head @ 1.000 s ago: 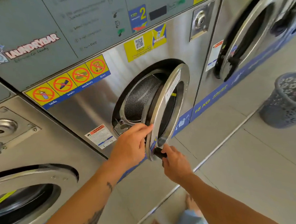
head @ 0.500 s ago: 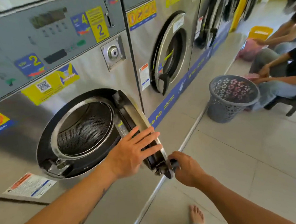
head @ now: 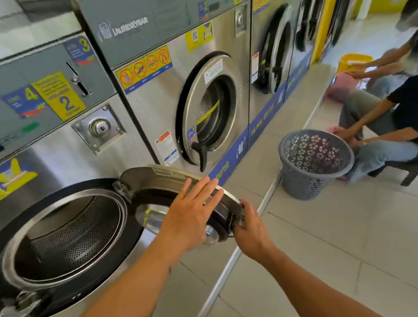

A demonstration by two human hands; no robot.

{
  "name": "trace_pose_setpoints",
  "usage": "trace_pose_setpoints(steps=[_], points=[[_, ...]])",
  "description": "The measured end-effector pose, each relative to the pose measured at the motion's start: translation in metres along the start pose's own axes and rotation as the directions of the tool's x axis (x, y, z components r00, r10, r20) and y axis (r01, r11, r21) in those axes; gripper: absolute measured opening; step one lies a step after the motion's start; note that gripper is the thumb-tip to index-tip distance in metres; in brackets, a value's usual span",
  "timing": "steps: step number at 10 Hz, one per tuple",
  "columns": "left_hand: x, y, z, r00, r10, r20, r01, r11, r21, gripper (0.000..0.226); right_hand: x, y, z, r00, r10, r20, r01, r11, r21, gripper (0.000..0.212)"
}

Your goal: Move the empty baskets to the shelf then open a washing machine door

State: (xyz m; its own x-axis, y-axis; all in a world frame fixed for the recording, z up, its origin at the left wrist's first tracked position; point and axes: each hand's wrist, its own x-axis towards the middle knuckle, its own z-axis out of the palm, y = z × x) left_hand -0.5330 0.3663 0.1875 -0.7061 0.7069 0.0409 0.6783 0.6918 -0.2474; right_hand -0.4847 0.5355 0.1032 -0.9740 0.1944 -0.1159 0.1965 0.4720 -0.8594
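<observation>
A steel washing machine fills the lower left, its round door (head: 155,177) swung wide to the right on its hinge. The perforated drum (head: 67,237) stands exposed and looks empty. My left hand (head: 192,214) lies flat with fingers spread against the inner side of the door. My right hand (head: 251,232) is closed around the door's handle at its outer edge. A grey perforated laundry basket (head: 313,163) stands on the tiled floor to the right, apart from both hands.
More washers line the wall; the neighbouring one's door (head: 209,113) is slightly ajar. Two seated people (head: 397,110) are at the right beside the basket. A yellow bin (head: 353,61) sits farther back. A raised plinth edge (head: 263,204) runs along the machines.
The door has swung from nearly closed to wide open, with both hands staying on it. My view has turned right, bringing the basket and the seated people into sight.
</observation>
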Motion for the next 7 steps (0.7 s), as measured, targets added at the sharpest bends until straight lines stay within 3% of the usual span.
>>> trace_pose_setpoints(steps=[1, 3, 4, 5, 6, 7], points=[[0.039, -0.001, -0.006, 0.995, -0.075, 0.067, 0.075, 0.997, -0.006, 0.095, 0.034, -0.007, -0.006, 0.999, -0.005, -0.037, 0.005, 1.0, -0.023, 0.069], [0.077, -0.004, -0.012, 0.979, -0.153, 0.138, 0.168, 0.98, -0.105, 0.092, 0.073, -0.01, -0.025, 0.994, -0.025, 0.11, 0.041, 0.989, -0.143, 0.098], [0.085, -0.004, -0.019, 0.97, -0.169, 0.174, 0.203, 0.959, -0.2, 0.085, 0.08, -0.011, -0.031, 0.988, -0.021, 0.151, 0.045, 0.987, -0.157, 0.099], [0.083, -0.003, -0.038, 0.949, -0.251, 0.192, 0.313, 0.837, -0.45, 0.073, 0.077, -0.013, -0.041, 0.975, 0.013, 0.221, 0.033, 0.979, -0.201, 0.094], [0.072, -0.005, -0.05, 0.94, -0.307, 0.152, 0.339, 0.774, -0.535, 0.067, 0.072, -0.022, -0.048, 0.978, -0.027, 0.205, 0.07, 0.976, -0.208, 0.08], [0.041, -0.013, -0.067, 0.912, -0.397, 0.106, 0.379, 0.712, -0.591, 0.06, 0.059, -0.052, -0.059, 0.985, -0.139, 0.101, 0.16, 0.958, -0.237, 0.059]])
